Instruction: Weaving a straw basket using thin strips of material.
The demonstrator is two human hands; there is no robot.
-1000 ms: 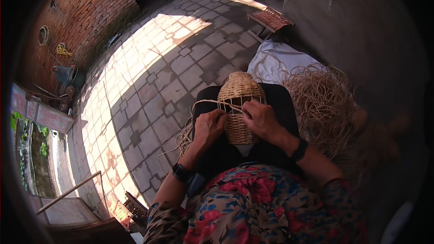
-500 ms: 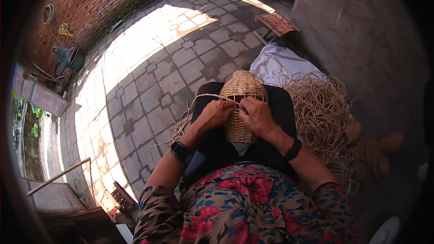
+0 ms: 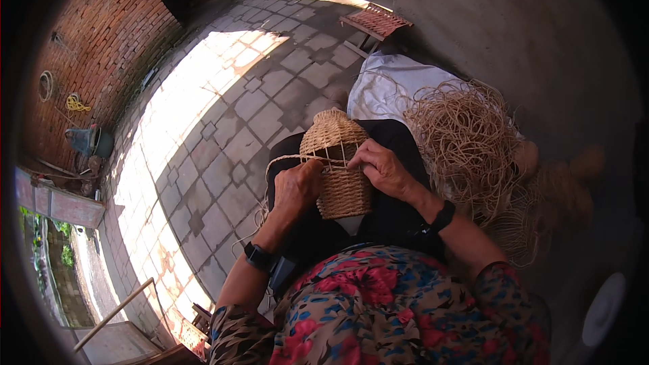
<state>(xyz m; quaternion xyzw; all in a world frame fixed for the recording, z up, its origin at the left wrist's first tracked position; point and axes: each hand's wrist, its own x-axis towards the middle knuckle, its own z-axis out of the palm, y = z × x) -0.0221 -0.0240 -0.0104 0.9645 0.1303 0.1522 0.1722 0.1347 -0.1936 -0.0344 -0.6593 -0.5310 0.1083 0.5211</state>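
Note:
A woven basket (image 3: 345,197) of tan twisted cord, with a narrow neck and a gap of bare upright strands across its middle, rests on my dark-trousered lap. My left hand (image 3: 297,188) is closed at the left edge of the basket, just below the gap, its fingertips partly hidden. My right hand (image 3: 384,170) bends over the right side, thumb and forefinger pinched on a cord (image 3: 289,157) at the gap's lower edge. That cord runs across the gap and loops out over my left knee.
A big tangle of tan cord (image 3: 466,142) lies on a white sack (image 3: 382,84) to my right. Beyond stands a low reddish slatted stool (image 3: 378,21). A plastered wall (image 3: 514,34) rises at the right, a brick wall (image 3: 101,47) at the left. Stone paving (image 3: 250,125) spreads ahead.
My hands have drawn apart: the left has slid to the basket's left edge, the right to its right side. The basket is tilted slightly, and the whole view has shifted.

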